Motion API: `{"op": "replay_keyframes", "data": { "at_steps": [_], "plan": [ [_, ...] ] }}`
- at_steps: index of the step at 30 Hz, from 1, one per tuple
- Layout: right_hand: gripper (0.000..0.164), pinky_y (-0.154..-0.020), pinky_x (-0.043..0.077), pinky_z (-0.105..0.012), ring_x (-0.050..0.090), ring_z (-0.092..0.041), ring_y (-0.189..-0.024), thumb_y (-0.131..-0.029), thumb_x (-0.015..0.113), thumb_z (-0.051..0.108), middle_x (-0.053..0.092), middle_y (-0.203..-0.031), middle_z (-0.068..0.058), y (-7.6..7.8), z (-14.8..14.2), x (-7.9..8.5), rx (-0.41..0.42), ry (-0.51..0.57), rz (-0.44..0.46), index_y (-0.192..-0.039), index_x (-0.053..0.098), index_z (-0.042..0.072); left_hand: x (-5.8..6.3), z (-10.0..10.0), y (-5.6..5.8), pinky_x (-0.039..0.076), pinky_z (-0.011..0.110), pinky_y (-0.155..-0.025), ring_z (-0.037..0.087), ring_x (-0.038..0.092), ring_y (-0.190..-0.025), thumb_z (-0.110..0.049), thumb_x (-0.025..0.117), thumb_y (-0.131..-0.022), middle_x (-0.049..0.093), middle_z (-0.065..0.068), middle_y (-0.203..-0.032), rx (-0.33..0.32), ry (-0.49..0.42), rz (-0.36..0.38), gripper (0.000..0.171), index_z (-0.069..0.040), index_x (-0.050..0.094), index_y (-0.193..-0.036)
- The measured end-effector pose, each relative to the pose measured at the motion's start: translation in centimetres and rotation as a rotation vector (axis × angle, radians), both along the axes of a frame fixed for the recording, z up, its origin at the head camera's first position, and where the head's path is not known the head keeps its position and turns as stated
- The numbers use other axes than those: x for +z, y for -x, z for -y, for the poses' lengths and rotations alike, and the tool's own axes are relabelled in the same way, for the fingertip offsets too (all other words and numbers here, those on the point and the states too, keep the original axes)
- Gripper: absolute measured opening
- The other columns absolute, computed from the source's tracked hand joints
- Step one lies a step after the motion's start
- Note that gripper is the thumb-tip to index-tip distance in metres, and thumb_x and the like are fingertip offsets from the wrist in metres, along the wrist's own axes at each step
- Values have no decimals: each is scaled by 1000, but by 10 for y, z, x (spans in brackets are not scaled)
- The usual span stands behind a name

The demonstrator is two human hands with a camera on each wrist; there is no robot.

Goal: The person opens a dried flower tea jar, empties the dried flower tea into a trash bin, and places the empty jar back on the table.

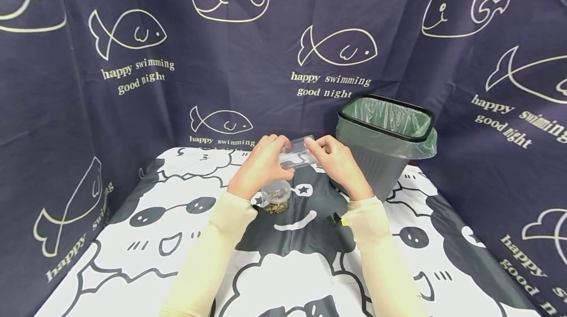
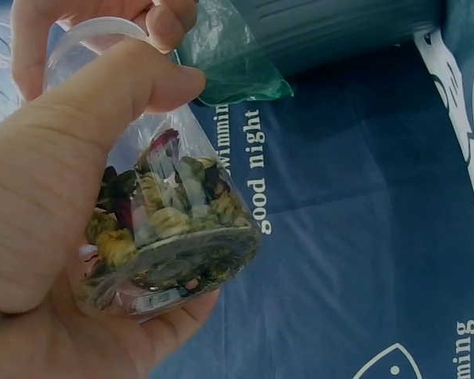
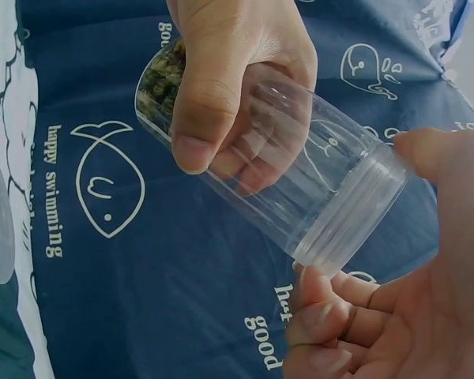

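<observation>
Dark-blue curtain cloth (image 1: 248,76) printed with whales and fish hangs around a desk (image 1: 168,268) spread with a cartoon sheep cover. Above the desk's far edge, near the middle, a clear jar (image 3: 292,205) is held tilted in the air. Curled fingers of the left hand (image 1: 261,164) wrap its filled end, while the right hand (image 1: 334,159) pinches the ribbed rim, thumb opposite fingertips; whether a clear lid sits there, I cannot tell. If that end is uncovered, tipping it further could spill the dried flowers (image 2: 174,205); a hard squeeze might dent the thin wall or let it slip. Dropped, it could knock the standing jar (image 1: 275,196) just below the left hand. Counted: two jars, both with dried flowers too jumbled to number, two hands, and one bin (image 1: 376,169) with one green liner (image 1: 425,148) at the far right corner.
</observation>
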State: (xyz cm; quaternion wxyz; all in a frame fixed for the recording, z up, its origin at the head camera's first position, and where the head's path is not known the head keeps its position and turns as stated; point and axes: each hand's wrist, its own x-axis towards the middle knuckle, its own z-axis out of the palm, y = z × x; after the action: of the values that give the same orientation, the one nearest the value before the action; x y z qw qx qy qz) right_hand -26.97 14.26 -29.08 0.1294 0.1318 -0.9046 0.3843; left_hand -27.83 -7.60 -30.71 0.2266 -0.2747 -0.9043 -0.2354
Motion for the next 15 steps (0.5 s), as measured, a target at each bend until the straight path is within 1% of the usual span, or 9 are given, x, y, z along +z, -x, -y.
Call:
{"op": "replay_keyframes", "data": {
  "at_steps": [6,13,15],
  "plan": [
    [54,-75,47,-38,62,-21,-79,-94,51,73,64,-84,-3,1,-1,-2,15,21,-8,-106,66,22,-1,-1,0,46,37,-83,26,53,-94,-25,86,-71,61,6,-96,-8,-4,-4,50,-7,64,-112],
    [52,-72,48,-38,63,-21,-77,-95,52,72,64,-83,-2,3,-1,-5,45,28,-14,-107,65,23,-1,0,0,47,38,-84,27,54,-96,-25,85,-71,65,11,-100,-6,1,24,51,-6,64,-113],
    [51,-72,48,-38,63,-21,-77,-95,53,71,65,-83,-2,3,-1,-6,51,28,-15,-107,65,23,-1,1,0,47,38,-84,27,54,-96,-26,85,-71,64,9,-99,-4,7,30,51,-6,64,-113]
  ]
}}
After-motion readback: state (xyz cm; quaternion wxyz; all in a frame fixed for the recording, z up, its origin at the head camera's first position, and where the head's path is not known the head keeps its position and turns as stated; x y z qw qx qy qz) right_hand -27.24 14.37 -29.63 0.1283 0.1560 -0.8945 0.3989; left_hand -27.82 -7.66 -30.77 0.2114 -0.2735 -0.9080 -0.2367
